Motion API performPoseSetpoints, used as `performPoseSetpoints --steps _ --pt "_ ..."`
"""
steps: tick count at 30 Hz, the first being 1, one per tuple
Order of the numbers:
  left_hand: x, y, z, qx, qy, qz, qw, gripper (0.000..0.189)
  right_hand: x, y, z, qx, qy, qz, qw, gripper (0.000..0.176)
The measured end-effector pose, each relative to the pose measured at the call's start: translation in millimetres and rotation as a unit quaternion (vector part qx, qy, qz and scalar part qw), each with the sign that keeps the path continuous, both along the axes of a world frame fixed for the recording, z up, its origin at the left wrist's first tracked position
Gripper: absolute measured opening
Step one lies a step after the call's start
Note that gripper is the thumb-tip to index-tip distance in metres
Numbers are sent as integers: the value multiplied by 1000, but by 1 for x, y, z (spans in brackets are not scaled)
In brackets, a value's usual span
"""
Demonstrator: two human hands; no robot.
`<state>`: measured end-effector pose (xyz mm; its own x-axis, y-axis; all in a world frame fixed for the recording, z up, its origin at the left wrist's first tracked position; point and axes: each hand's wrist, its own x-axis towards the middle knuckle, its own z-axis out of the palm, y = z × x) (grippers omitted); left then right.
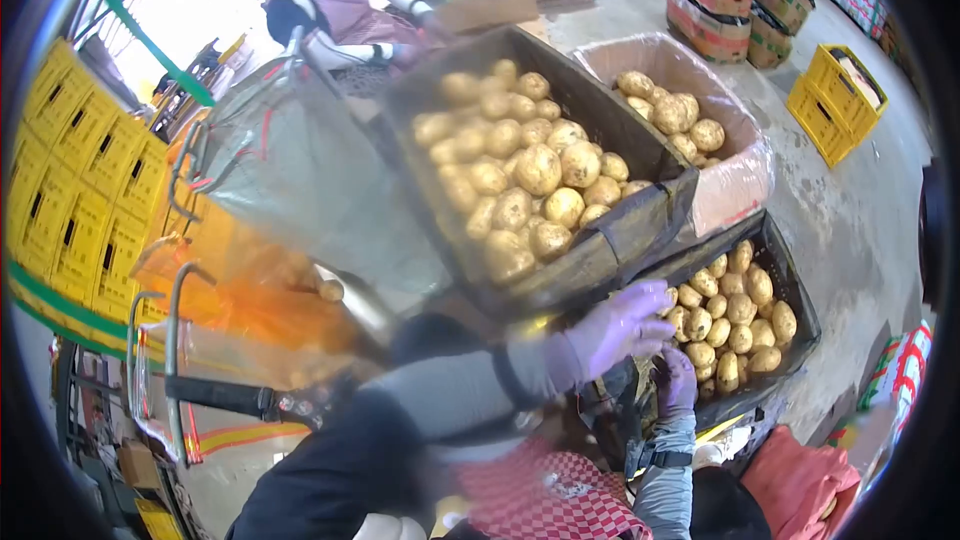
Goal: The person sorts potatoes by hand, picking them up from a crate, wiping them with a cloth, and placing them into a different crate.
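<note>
My left hand, in a purple glove, reaches across to the near left corner of a dark crate. Its fingers are stretched out and hold nothing I can see. Just below, my right hand, also purple-gloved, is at the near side of that crate with fingers slightly bent and apart. Potatoes lie in the crate, close to both hands. Behind it a larger dark crate holds more potatoes, blurred on their left side.
A plastic-lined box of potatoes stands behind the crates. Metal hooks and an orange mesh bag are at left, near stacked yellow crates. Another person works at the back. A yellow crate sits on the floor.
</note>
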<state>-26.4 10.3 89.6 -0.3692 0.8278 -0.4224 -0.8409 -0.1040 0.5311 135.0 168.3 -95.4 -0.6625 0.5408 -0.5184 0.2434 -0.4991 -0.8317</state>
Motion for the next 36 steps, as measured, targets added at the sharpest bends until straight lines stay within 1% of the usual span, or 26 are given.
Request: performPoseSetpoints --steps 2,3,4,5,6,7,8,10,11,13,14,15,18,21,24,25,26,27,28,29,30,31,32,34,35,36 --pt "13 -13 -24 43 14 -47 998 61 -2 -2 -5 23 -54 -13 998 26" --pt "14 -14 -36 15 80 -97 992 59 -4 4 -12 108 4 91 990 22" --pt "15 -14 -48 -3 140 -152 978 57 4 15 -19 522 -14 262 812 19" --pt "13 -14 -53 7 86 -166 982 55 -1 19 -9 507 -100 341 785 21" --pt "14 -12 -46 -11 107 -168 980 54 -1 27 -29 478 -60 345 806 23" --pt "18 -13 -59 -3 127 -161 979 54 -1 32 -56 235 -122 251 931 30" --pt "19 -13 -59 -2 202 -179 963 55 -8 42 -46 267 -189 262 908 38" --pt "19 -4 -63 -91 31 -147 984 55 -21 73 -56 310 -237 163 906 45" --pt "20 -3 -66 -99 37 -158 982 55 -26 92 -57 350 -240 83 902 49" --pt "21 -1 -69 -122 51 -168 977 54 -28 146 -85 578 -241 -6 779 46" --pt "21 3 -66 -146 40 -174 973 53 -39 161 -61 552 -318 2 771 48" --pt "19 10 -64 -172 28 -178 968 53 -43 183 -81 630 -365 -35 685 51" --pt "15 20 -71 -206 45 -197 958 51 -72 214 -68 484 -518 48 704 65" --pt "15 27 -71 -216 75 -212 950 53 -83 235 -75 453 -513 60 727 70" --pt "15 22 -83 -180 103 -199 958 62 -64 237 -75 473 -379 15 795 75" --pt "15 21 -85 -163 110 -192 962 67 -62 225 -68 501 -235 -33 832 73" --pt "15 20 -88 -147 114 -183 965 71 -58 204 -63 355 -108 -80 925 69" --pt "13 18 -91 -120 186 -218 951 81 -57 179 -42 285 -61 -48 955 65" --pt "16 23 -91 -139 129 -165 968 80 -58 147 -22 265 -12 -32 964 67" --pt "18 31 -86 -158 71 -113 978 79 -68 100 45 81 10 -44 996 67" --pt "21 38 -82 -176 13 -60 982 78 -62 82 41 200 -8 92 975 67" --pt "15 43 -80 -162 6 -48 986 70 -58 65 42 224 54 163 959 69" --pt "9 48 -76 -147 -1 -37 988 64 -57 59 55 168 97 205 959 72" --pt "-2 25 -109 -179 -71 -21 981 54 -52 92 51 282 9 239 929 61" --pt "-2 23 -108 -167 -18 -38 985 52 -44 114 37 382 -90 166 905 56" --pt "-2 22 -106 -154 35 -55 986 51 -39 149 33 533 -205 153 807 42"
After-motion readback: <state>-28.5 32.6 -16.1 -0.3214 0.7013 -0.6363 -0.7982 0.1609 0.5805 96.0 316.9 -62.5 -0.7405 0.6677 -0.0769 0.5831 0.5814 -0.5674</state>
